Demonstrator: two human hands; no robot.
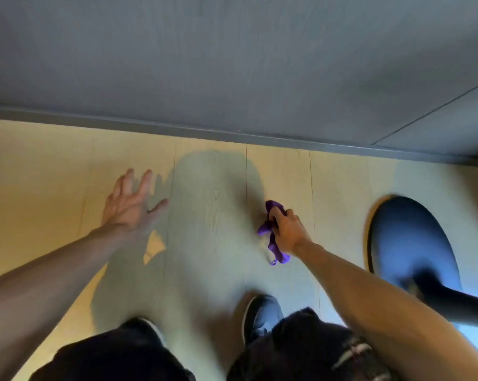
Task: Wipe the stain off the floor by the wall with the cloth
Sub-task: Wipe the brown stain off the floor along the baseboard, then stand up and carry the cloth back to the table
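Cloth (pixel 273 237), purple and crumpled, is bunched in the closed fingers of the right hand (pixel 288 232) above pale wood-grain floor planks (pixel 53 166) near the grey wall (pixel 232 64). Right of it sits a round dark stool base (pixel 405 237); the left hand (pixel 130 204) hovers with fingers spread.

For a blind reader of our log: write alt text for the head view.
A person crouches by a grey wall, their right hand clutching a crumpled purple cloth low over the pale wood floor. The left hand is spread open, empty, toward the floor. A round dark stool base stands to the right.
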